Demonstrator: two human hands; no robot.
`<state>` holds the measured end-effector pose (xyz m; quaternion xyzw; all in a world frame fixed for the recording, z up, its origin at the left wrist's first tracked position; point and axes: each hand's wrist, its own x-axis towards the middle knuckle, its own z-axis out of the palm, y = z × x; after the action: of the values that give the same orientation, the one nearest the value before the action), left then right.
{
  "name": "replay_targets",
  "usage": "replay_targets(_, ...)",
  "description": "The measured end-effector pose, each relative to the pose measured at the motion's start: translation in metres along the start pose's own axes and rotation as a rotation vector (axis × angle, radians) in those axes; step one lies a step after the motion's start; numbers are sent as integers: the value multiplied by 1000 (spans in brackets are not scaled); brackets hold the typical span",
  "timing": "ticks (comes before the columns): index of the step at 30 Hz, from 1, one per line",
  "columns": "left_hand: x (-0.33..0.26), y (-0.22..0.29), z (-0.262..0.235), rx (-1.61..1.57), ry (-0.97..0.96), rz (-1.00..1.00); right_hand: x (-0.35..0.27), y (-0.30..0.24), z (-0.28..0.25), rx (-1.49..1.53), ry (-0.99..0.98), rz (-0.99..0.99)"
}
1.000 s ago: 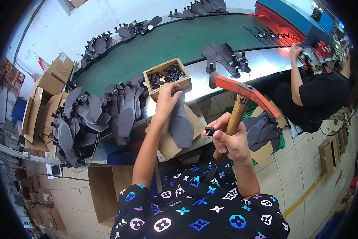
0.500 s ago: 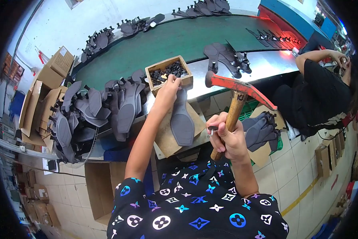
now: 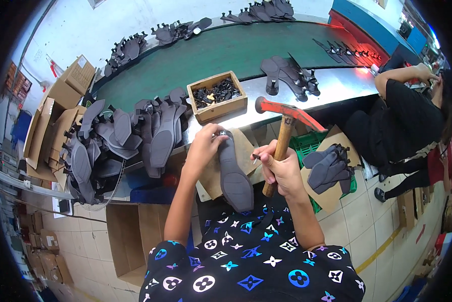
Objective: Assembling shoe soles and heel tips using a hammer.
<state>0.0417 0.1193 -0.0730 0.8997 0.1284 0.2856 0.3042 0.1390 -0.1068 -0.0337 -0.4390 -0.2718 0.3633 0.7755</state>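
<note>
A dark grey shoe sole (image 3: 236,183), with its narrow heel end away from me, lies over the tan board (image 3: 211,178). My left hand (image 3: 204,147) is closed on that heel end, thumb and fingers pinching it; what else they may hold is hidden. My right hand (image 3: 285,170) grips the wooden handle of a hammer (image 3: 283,136), whose red head is raised. Between the thumb and finger of that same hand sits a small black heel tip (image 3: 256,157) with a pale metal pin. Beyond my left hand stands a wooden box (image 3: 221,108) of small black pieces.
Piled soles with heels (image 3: 163,136) crowd the left of the metal bench edge. More soles (image 3: 286,75) lie on the bench beside the green belt (image 3: 185,65). On my right, a green crate (image 3: 306,146) bears soles. A person in black (image 3: 412,110) sits at far right.
My left hand has come back from the box of small pieces to the sole's heel end. The sole has shifted toward me, and the hammer has moved slightly left.
</note>
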Motion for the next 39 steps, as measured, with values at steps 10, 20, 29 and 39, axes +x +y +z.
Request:
replay_targets(10, -33, 0, 9, -241, 63, -219, 73, 40, 1, -545, -26, -50)
replay_targets(20, -39, -6, 11, -288, 107, -210, 93, 55, 21, -818, -169, -155)
replay_targets(29, -36, 0, 8, -277, 90, -223, 78, 51, 24, -1091, -224, -445)
replay_targets(39, -33, -16, 13, -606, -12, -291, 22, 1, 34, -666, -52, -112)
